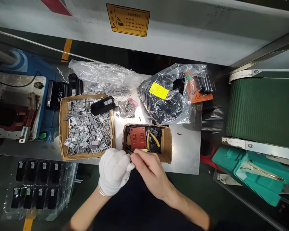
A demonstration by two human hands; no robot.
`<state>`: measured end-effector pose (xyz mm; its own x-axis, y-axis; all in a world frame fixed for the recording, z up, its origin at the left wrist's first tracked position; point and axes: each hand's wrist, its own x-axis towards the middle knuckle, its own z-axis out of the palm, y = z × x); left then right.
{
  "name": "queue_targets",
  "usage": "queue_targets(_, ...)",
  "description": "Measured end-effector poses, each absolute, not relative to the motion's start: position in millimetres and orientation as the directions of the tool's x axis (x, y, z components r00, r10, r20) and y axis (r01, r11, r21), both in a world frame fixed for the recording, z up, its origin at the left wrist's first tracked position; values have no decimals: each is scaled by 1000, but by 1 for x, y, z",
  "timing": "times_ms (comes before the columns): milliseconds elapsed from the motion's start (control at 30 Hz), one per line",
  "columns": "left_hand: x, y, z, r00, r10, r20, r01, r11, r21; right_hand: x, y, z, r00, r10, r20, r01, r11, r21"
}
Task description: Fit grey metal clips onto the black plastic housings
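My left hand (113, 171), in a white glove, is curled shut at the near edge of the metal table (188, 150). My bare right hand (150, 171) meets it, fingertips pinched together at a small metal piece (132, 159) held between both hands. Just beyond them sits a small cardboard box (167, 144) holding a red block (137, 138) and yellow-handled pliers (154, 138). To the left, a larger cardboard box (63, 128) is full of several small silvery metal clips (86, 126).
A black part (102, 105) lies on the big box's far rim. Clear bags of parts (103, 77) and black pieces (170, 96) fill the table's back. A tray of black parts (38, 184) sits low left; a green conveyor belt (262, 110) and teal case (252, 170) are right.
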<state>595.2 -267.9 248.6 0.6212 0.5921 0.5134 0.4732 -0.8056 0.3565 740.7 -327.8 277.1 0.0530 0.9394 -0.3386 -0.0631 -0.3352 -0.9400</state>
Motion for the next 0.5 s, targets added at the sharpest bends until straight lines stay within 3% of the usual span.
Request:
queue_targets(167, 594, -266, 247, 634, 553, 540, 455, -832, 318, 730, -327, 280, 141, 946, -291, -9, -293, -956)
queue_targets(333, 597, -269, 245, 616, 555, 559, 473, -828, 301, 716, -330, 271, 284, 958, -34, 273, -115, -955)
queue_targets(500, 600, -285, 256, 512, 773, 376, 550, -630, 548, 713, -326, 263, 276, 938, 211, 483, 54, -874)
